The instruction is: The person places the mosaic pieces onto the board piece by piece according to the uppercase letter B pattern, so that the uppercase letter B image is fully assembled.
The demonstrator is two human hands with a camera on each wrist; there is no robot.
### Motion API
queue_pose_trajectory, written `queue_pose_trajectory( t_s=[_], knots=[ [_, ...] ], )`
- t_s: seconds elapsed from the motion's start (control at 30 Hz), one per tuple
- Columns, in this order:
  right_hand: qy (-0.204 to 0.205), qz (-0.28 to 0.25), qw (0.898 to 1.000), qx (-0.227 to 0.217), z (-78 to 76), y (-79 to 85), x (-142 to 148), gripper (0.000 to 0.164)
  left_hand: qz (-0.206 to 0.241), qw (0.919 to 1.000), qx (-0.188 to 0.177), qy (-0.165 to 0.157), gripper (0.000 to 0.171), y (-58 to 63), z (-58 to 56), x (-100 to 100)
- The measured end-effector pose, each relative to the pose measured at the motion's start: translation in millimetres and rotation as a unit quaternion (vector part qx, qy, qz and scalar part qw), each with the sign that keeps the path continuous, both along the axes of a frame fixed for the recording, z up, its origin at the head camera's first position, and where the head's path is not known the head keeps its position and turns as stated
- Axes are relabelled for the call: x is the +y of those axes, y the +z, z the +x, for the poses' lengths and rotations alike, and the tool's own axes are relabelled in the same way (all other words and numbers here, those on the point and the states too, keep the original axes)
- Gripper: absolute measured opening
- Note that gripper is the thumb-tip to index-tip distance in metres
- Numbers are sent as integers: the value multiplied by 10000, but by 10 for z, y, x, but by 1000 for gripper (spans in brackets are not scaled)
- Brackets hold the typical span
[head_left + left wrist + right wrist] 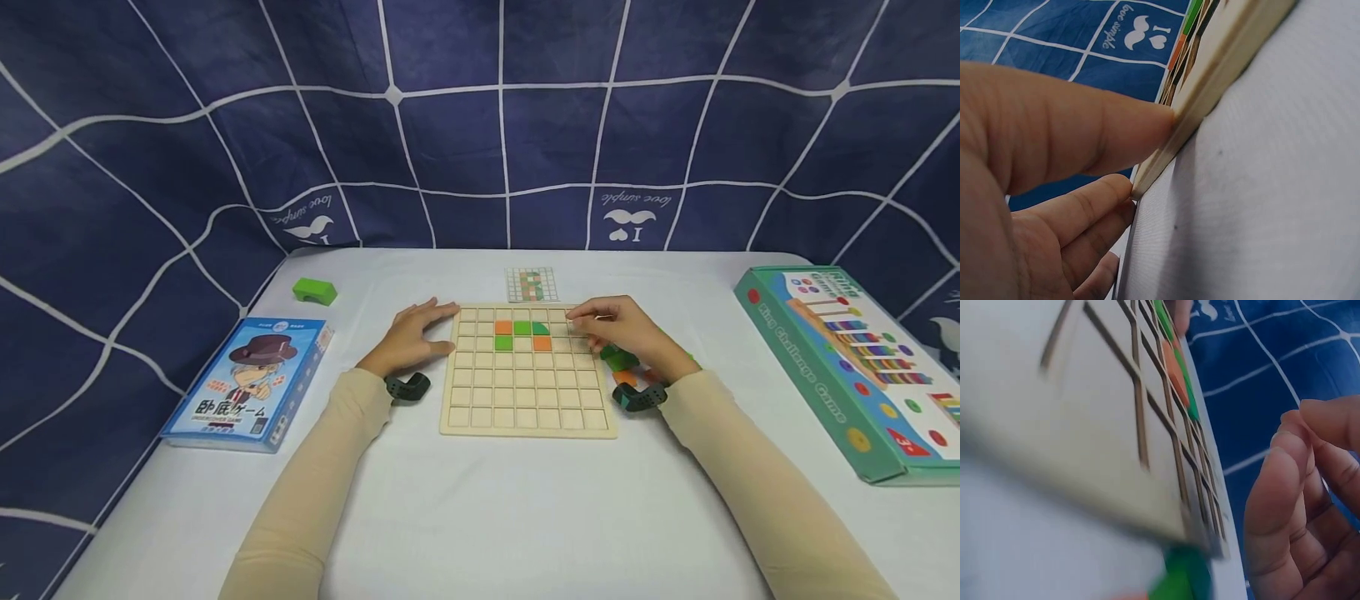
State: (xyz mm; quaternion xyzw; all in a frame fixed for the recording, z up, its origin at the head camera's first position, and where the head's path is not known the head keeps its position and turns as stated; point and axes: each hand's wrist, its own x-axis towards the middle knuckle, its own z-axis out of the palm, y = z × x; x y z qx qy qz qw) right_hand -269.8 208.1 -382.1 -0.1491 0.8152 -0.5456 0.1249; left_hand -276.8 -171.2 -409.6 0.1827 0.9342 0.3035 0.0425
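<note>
Head view: left hand (pixel 405 340) has thumb and fingers extended, tips on the left edge of the wooden grid board (pixel 528 422), touching rather than clasping; right hand (pixel 632 327) has its fingers curled, tips drawn together over the board's far right corner area; can't tell whether a piece sits between them (right wrist view shows none, but the tips hide the gap).

Board cells: second row from the far side holds, left to right, an orange square (pixel 503 327), a green square (pixel 522 327) and a green rounded piece (pixel 540 329); next row nearer has another green square (pixel 503 342) and another orange square (pixel 542 343), one bare cell between them.

Loose pieces (pixel 619 359), green and orange, lie just beside the board's right edge; right hand and black wristband (pixel 639 397) cover part of them, count unclear; pattern card (pixel 532 285) lies just beyond the far edge; green block (pixel 315 291) and blue box (pixel 247 383) are off to the left, green game box (pixel 855 375) well apart on the right; both boxes' contents hidden.

Relative to grip: board lies between the hands, placed pieces left of the right fingertips.
</note>
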Motion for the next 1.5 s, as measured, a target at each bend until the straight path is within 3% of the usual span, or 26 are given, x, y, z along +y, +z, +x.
queue_pose_trajectory(
  t_s=[0.53, 1.03, 1.3, 1.5],
  knots=[
    [-672, 273, 9974, -50, 93, 13, 560, 42, 64, 9999, 113, 26, 72, 13, 39, -30],
    [-688, 319, 9971, -116, 76, -102, 692, 39, 88, 9999, 114, 23, 72, 22, 42, -3],
    [-426, 1375, 9881, 545, 66, -136, 673, 34, 76, 9999, 46, 64, 72, 31, 52, 11],
    [-228, 1746, 9804, 877, 57, -135, 657, 35, 81, 9999, 61, 42, 72, 24, 44, 13]
  ],
)
